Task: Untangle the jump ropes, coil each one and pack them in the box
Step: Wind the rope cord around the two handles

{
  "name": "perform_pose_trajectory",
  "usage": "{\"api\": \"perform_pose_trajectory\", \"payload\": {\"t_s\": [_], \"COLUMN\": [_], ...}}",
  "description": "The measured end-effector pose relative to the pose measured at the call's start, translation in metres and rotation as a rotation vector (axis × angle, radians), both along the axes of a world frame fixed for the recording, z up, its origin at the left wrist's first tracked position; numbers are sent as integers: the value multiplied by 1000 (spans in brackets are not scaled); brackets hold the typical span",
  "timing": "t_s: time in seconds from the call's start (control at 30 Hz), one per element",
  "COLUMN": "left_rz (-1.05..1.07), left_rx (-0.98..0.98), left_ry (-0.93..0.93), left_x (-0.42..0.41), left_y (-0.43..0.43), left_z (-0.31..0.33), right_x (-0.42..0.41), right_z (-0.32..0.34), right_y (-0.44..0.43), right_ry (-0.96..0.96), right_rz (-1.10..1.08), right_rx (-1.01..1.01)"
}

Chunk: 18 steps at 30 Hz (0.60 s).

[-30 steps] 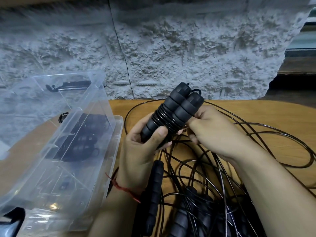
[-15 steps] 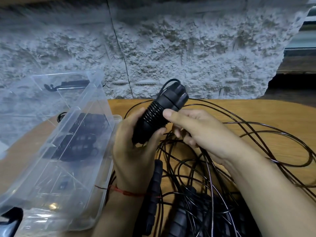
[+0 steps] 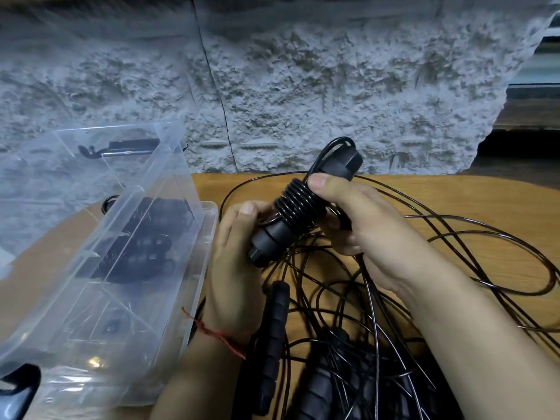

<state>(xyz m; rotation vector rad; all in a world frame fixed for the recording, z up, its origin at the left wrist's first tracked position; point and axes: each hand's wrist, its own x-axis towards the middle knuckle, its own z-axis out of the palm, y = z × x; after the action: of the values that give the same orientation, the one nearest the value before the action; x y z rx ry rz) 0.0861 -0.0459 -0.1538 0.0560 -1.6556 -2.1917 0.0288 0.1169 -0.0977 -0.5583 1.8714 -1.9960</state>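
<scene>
I hold a coiled black jump rope [image 3: 300,207], its cord wound tightly around the paired handles, above the wooden table. My right hand [image 3: 360,219] grips its upper part, thumb pressed on the coils. My left hand [image 3: 239,247] holds the lower handle end with its fingertips. A tangle of loose black cords [image 3: 424,268] spreads over the table to the right. More black handles [image 3: 274,344] lie under my wrists. The clear plastic box [image 3: 209,225] stands open at the left, with coiled ropes [image 3: 145,247] inside it.
The box's clear lid [image 3: 91,165] stands up behind it against a rough grey stone wall [image 3: 303,86]. The wooden table [image 3: 454,195] curves away at the right. A dark object [image 3: 15,389] sits at the bottom left corner.
The right hand moved from beside the bundle to gripping its upper part. The left hand slid down to the lower end, and the bundle shifted slightly right.
</scene>
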Motion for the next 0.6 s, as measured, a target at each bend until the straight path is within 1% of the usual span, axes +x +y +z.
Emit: {"api": "perform_pose_trajectory", "payload": {"t_s": [0.07,0.13,0.2,0.23,0.27,0.3,0.4,0.5,0.6], "left_rz": [-256,-558,-816,-877,-878,-831,-595,-430,-282], "left_rx": [170,342,490,514,493,441,270,217,101], "left_ry": [-136,-222,-220,-196,-178,-171,-165,-143,-149], "left_x": [0,4,8,9,9,9,7,4,0], "left_y": [-2,-2,-6,-7,-7,-5,7,12,12], "left_z": [4,4,0,-1,-2,-2,0,-3,-4], "right_x": [4,4,1,0,-1,0,2,-2,-12], "right_z": [4,2,-3,-4,-4,-3,4,10,6], "right_y": [0,-1,0,0,2,3,7,12,16], "right_ry": [35,81,116,118,101,85,49,3,31], "right_rz": [89,141,178,188,193,201,190,94,1], "right_rx": [-95,-105,-67,-43,-31,-28,-1,74,188]}}
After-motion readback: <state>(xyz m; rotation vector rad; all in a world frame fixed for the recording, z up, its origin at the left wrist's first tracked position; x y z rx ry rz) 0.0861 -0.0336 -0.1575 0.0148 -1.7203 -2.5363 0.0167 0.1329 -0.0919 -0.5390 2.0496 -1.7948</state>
